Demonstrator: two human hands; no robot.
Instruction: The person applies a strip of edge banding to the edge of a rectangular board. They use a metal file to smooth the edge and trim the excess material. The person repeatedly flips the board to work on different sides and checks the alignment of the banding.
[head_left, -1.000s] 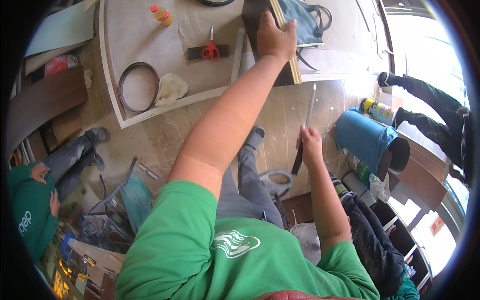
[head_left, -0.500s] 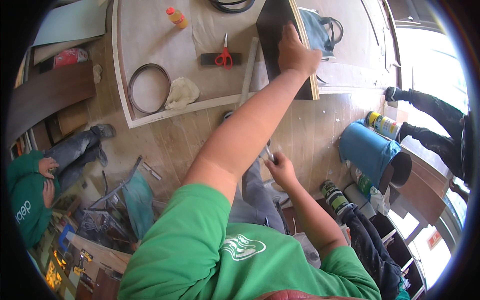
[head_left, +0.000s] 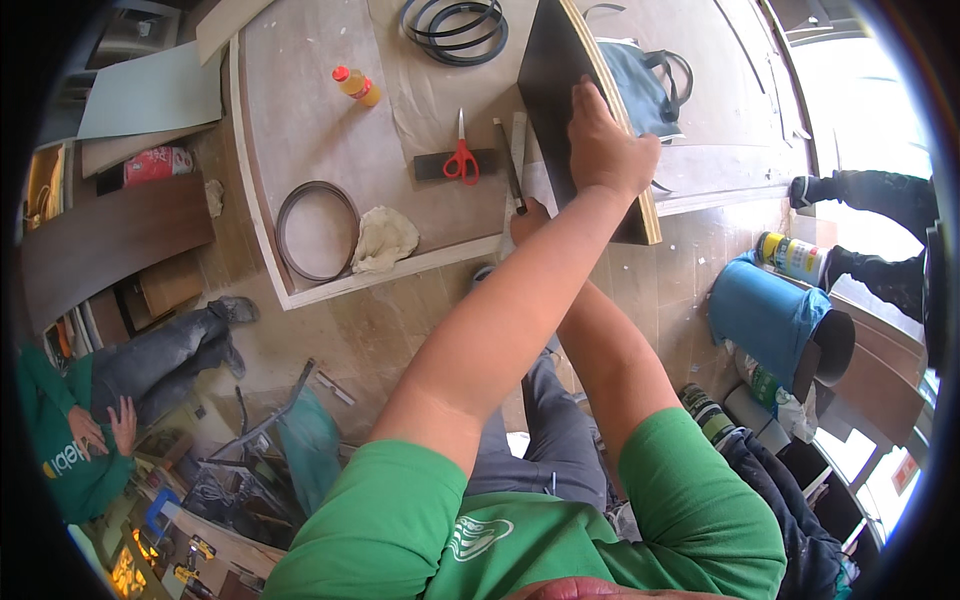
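A dark board (head_left: 548, 90) with a pale layered edge stands tilted on the worktable (head_left: 300, 110). My left hand (head_left: 612, 145) grips its upper edge, fingers on the dark face and thumb toward the pale edge. Crossing beneath my left forearm, my right hand (head_left: 530, 217) is closed on the end of a slim dark bar-like tool (head_left: 510, 165); its exact kind is unclear. Beside that tool lies a pale narrow strip (head_left: 519, 135). Red-handled scissors (head_left: 461, 163) rest on a dark flat block (head_left: 430, 166) to the left.
Black coiled bands (head_left: 455, 30), a juice bottle (head_left: 357, 86), a brown coil (head_left: 318, 232) and a crumpled cloth (head_left: 385, 240) lie on the table. Behind the board is a dark bag (head_left: 640, 95). A blue-covered bin (head_left: 765, 310) stands right. A seated person (head_left: 80, 430) is left; other people's legs (head_left: 880, 195) are right.
My right hand has moved up and forward from near my legs to the table edge, passing under my left arm with its tool. My left hand stays on the board. The view has shifted slightly.
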